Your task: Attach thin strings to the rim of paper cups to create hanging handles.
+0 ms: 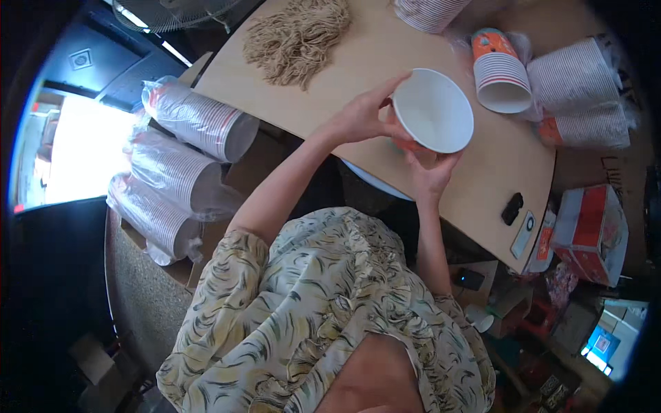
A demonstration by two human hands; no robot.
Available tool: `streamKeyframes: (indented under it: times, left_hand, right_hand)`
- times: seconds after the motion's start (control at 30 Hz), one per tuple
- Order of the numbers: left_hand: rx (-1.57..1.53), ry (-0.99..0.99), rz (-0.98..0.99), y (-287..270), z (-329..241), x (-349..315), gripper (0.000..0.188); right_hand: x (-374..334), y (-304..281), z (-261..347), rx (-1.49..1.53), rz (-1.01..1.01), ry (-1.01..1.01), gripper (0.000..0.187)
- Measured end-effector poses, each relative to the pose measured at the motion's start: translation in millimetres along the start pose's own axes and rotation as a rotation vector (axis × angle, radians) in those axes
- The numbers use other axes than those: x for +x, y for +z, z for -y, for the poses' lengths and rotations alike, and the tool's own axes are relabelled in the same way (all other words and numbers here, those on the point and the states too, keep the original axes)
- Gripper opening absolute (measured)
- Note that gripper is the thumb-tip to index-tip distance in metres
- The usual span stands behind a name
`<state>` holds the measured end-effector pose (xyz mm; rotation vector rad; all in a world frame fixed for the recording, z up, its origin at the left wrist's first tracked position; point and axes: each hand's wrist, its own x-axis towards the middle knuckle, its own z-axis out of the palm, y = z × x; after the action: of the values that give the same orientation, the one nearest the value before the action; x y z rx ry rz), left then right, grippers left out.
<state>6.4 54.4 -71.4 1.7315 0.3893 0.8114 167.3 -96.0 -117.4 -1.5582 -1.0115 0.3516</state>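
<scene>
– Your left hand and right hand are closed around a white-lined round paper bowl, aren't they?
– Yes: your left holds its left side, your right its near side, the mouth turned up toward you above the pale tan tabletop.
– Which step is this?
– It looks like two-handed handling of a single bowl; your next move seems to call for light, even pressure, as the wall looks thin.
– And around you?
– Right of your grip lies a white-and-orange stack of paper bowls; beyond it to the left, a heap of beige stringy strands. Farther left are plastic-wrapped white bowl stacks.
</scene>
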Motion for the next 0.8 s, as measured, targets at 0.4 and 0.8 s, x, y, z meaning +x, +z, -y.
streamKeyframes:
  times: [0.4,0.8]
  left_hand:
    - [0.71,-0.117,-0.577,-97.3,79.3,-16.8,0.02]
    - [0.882,-0.208,-0.509,-120.9,98.2,9.2,0.01]
  right_hand:
    - [-54.4,-14.3,-27.6,-0.213,0.09,-0.002,0.064]
    - [-48.6,-20.4,-30.0,-0.244,0.087,-0.064,0.029]
